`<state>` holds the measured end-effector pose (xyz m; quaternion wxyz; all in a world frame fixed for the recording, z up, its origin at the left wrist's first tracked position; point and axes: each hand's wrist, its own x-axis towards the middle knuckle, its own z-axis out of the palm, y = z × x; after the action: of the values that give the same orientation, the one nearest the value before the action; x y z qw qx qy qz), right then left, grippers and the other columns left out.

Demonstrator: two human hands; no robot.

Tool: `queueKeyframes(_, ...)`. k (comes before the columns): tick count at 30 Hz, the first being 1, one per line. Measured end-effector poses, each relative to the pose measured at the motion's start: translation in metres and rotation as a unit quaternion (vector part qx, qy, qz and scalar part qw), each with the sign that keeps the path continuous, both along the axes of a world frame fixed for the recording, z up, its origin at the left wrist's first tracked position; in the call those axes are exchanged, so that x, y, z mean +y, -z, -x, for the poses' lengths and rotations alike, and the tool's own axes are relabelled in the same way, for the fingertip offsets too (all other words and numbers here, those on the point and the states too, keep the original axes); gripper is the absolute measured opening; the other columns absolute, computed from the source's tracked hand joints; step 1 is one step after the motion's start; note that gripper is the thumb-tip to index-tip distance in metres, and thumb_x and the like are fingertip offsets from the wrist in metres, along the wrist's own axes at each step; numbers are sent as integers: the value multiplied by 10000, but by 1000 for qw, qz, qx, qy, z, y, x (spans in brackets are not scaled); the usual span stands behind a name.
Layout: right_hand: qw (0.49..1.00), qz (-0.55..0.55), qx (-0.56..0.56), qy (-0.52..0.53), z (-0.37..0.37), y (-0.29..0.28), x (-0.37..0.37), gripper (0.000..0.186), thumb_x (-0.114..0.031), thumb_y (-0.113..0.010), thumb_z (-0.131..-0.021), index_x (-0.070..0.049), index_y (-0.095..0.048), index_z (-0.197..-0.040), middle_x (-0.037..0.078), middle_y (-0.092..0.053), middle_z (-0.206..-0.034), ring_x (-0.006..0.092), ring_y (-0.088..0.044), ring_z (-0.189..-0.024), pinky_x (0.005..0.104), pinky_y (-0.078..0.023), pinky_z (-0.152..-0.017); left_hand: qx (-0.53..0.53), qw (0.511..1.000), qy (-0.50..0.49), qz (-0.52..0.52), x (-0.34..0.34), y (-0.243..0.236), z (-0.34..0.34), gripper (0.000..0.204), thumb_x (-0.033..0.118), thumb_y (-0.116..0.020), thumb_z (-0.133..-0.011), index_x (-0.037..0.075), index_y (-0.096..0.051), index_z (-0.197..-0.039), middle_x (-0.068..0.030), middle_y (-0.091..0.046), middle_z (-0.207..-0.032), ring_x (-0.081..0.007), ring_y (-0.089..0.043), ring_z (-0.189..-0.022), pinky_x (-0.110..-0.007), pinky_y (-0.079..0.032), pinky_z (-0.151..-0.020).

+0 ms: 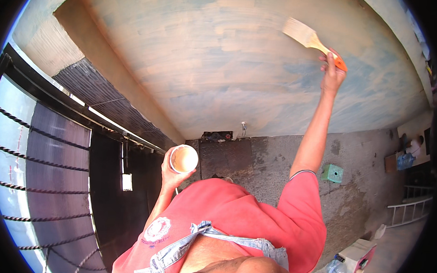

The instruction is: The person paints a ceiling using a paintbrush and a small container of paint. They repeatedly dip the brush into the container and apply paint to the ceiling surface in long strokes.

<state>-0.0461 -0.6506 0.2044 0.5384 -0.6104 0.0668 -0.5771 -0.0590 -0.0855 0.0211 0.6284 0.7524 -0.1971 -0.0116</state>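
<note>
My right hand (332, 75), stretched out far ahead, is closed round the handle of a wide flat paintbrush (306, 34). The brush has pale bristles, a light wooden neck and an orange handle end. Its bristles lie over the wall (206, 64), streaked in peach and faded blue; I cannot tell whether they touch it. Nearer my body, my left hand (170, 173) is wrapped round a white cup (184, 159) with peach-coloured paint inside. The cup stands roughly upright, its opening facing up.
On the left is a black metal gate (101, 180) with twisted bars. A metal tap (244, 126) juts from the wall's foot. On the grey floor stands a green block-shaped item (332, 173). A ladder (408, 213), a person (413, 145) and a wooden box (356, 252) are at right.
</note>
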Motion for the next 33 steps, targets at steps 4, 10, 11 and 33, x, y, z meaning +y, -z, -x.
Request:
queueKeyframes(4,994,4,12,107,55,3,-58,314,-173,-716,-965,24,-682,-1206,100,-755,-987,116,-704,-799,206,-439,-539,8,1000,13,0,-3,0,-2,942,191,-989,-556,25,-524,-1359,-120,-686,-1256,-232,-660,-1184,-398,-516,-1043)
queueKeyframes(10,966,10,-40,256,100,8,-68,322,-177,-712,-965,45,-678,-1195,136,-764,-1009,128,-708,-792,206,-438,-538,10,1000,20,-11,-7,-1,1,926,199,-986,-563,28,-534,-1354,-112,-673,-1270,-235,-652,-1189,-399,-510,-1043)
queueKeyframes(11,964,10,-59,260,101,6,-63,318,-178,-710,-965,47,-682,-1187,138,-765,-1008,133,-711,-791,212,-440,-540,11,1000,23,-9,-8,-2,2,925,201,-986,-564,29,-536,-1353,-111,-673,-1270,-236,-652,-1188,-398,-510,-1043)
queueKeyframes(33,995,67,-16,-73,-47,-54,63,230,-136,-723,-950,1,-716,-1135,77,-746,-905,94,-682,-736,203,-414,-499,23,1000,3,20,-13,8,7,925,124,-975,-579,20,-506,-1369,-106,-641,-1269,-228,-627,-1197,-384,-495,-1055)
